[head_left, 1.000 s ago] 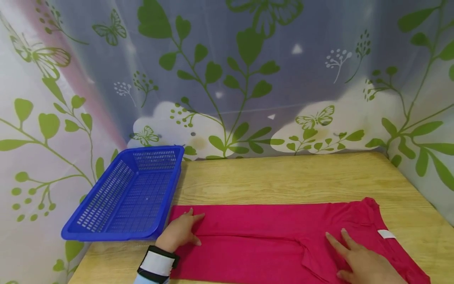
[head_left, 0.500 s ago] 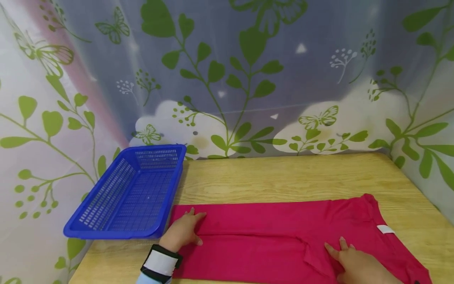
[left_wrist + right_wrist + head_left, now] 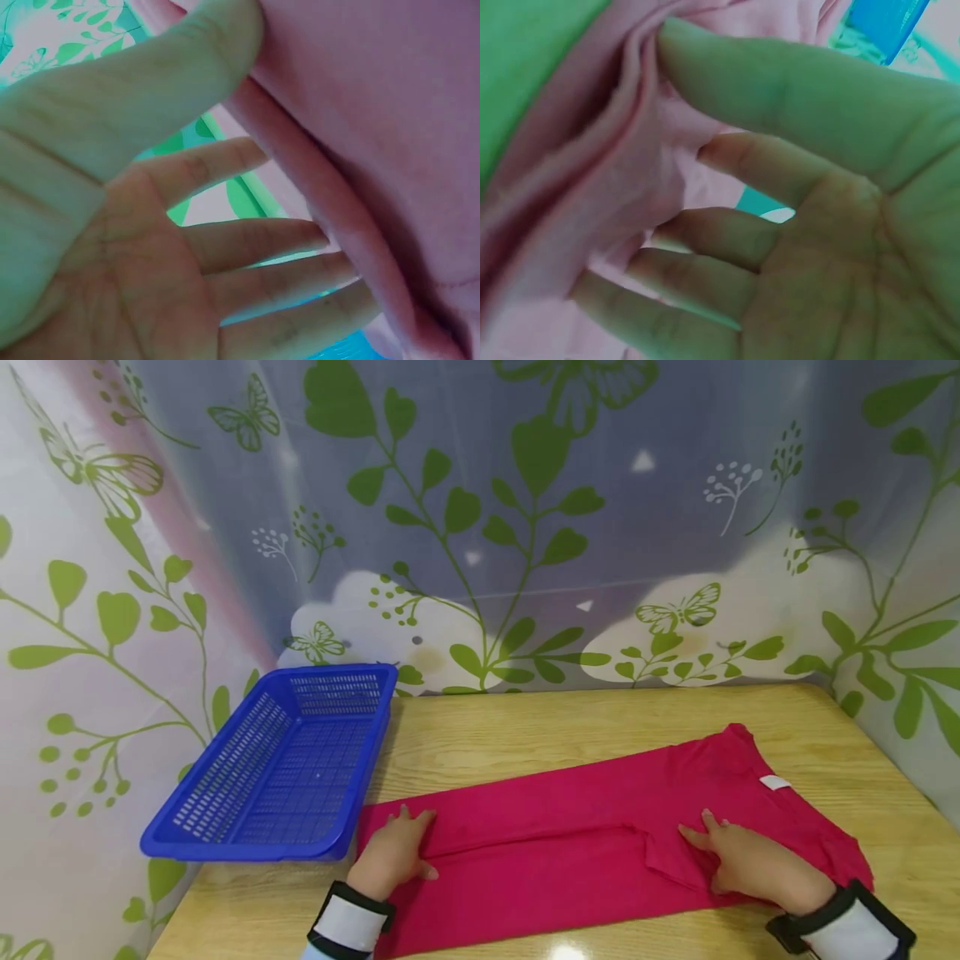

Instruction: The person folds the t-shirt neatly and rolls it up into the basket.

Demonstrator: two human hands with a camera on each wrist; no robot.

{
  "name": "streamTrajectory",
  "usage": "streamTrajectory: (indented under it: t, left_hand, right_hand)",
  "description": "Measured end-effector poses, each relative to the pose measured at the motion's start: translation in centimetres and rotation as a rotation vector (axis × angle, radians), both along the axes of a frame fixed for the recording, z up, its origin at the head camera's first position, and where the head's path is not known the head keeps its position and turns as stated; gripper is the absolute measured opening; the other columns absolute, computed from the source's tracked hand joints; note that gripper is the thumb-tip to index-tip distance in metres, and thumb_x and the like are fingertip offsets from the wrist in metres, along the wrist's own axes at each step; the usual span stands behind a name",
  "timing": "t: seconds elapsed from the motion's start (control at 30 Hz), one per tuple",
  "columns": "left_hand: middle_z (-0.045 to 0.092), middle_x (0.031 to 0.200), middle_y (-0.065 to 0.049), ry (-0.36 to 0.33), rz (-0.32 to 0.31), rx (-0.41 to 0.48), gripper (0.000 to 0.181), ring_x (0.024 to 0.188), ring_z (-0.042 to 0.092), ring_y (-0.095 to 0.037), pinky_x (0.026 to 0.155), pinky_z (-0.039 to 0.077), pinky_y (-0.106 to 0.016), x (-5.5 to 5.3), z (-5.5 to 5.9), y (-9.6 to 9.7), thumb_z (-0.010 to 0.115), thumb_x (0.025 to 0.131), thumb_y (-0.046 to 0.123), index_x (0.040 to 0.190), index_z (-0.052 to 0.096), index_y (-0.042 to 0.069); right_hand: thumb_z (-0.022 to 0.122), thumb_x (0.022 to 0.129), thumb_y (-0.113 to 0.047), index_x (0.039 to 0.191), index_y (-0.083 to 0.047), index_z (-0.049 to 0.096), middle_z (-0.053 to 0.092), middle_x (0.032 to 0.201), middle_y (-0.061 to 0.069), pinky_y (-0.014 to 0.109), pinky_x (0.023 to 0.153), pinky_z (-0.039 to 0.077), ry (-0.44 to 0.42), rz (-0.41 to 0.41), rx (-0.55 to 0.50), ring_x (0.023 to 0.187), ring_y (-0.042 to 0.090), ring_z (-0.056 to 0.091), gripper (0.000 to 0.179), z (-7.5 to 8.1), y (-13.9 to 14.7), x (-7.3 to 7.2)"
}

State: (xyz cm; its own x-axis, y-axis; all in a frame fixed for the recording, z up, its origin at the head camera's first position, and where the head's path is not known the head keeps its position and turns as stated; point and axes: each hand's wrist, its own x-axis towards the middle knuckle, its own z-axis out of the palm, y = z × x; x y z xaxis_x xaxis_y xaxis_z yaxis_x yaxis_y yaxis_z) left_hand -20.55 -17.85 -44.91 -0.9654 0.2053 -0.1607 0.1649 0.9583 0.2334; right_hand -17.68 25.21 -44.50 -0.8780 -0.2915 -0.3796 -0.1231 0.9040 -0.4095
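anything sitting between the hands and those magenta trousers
Nothing visible: the left hand touches the magenta trousers near the leg ends, the right hand nearer the waist. The blue plastic basket stands beside the leg ends, not between.

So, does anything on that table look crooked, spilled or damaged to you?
Slightly crooked, yes: the pink pants lie at a slant to the back edge of the table, with a puckered fold by the right hand. I see nothing spilled or damaged.
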Motion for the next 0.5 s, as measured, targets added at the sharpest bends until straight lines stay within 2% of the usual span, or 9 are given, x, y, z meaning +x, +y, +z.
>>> streamTrajectory:
  t: [0.1,0.2,0.3,0.43,0.5]
  left_hand:
    - [0.045,0.129,-0.037,0.012,0.008,-0.011,0.08,0.117,0.047,-0.054,0.091,0.043,-0.059,0.3,-0.1,0.1,0.085,0.059,0.024,0.128,0.052,0.0]
    - [0.046,0.128,-0.039,0.025,0.017,-0.019,0.079,0.114,0.048,-0.055,0.089,0.045,-0.059,0.4,-0.2,0.3,0.085,0.06,0.026,0.127,0.052,0.0]
    - [0.046,0.125,-0.04,0.045,0.024,-0.022,0.08,0.111,0.05,-0.056,0.085,0.046,-0.059,0.5,-0.3,0.5,0.086,0.059,0.026,0.126,0.052,-0.001]
    - [0.049,0.12,-0.042,0.09,0.02,-0.034,0.08,0.105,0.052,-0.057,0.08,0.048,-0.058,0.8,-0.4,0.8,0.087,0.057,0.028,0.123,0.054,-0.003]
    - [0.05,0.118,-0.042,0.113,0.018,-0.045,0.079,0.103,0.054,-0.056,0.079,0.049,-0.057,1.0,-0.2,1.0,0.087,0.056,0.029,0.122,0.055,-0.003]
  right_hand:
    - [0.068,0.067,0.004,0.133,0.001,0.048,0.024,0.139,0.043,0.021,0.048,0.033,0.015,0.02,-0.027,0.092,0.036,0.049,0.069,0.2,0.2,-1.4]
    - [0.065,0.067,0.007,0.134,0.001,0.048,0.022,0.141,0.042,0.02,0.047,0.032,0.027,0.031,-0.058,0.068,0.022,0.042,0.069,0.3,0.1,-2.8]
    - [0.062,0.067,0.01,0.134,0.0,0.047,0.021,0.142,0.041,0.02,0.046,0.032,0.037,0.042,-0.085,0.055,0.015,0.033,0.069,0.5,-0.2,-4.3]
    - [0.061,0.068,0.011,0.135,-0.003,0.047,0.018,0.145,0.037,0.02,0.046,0.033,0.022,0.031,-0.097,0.048,0.011,0.028,0.07,0.4,-0.5,-6.3]
    - [0.059,0.068,0.012,0.136,-0.004,0.046,0.015,0.147,0.036,0.021,0.047,0.033,-0.001,0.021,-0.118,0.05,0.013,0.03,0.071,0.4,-0.7,-7.3]
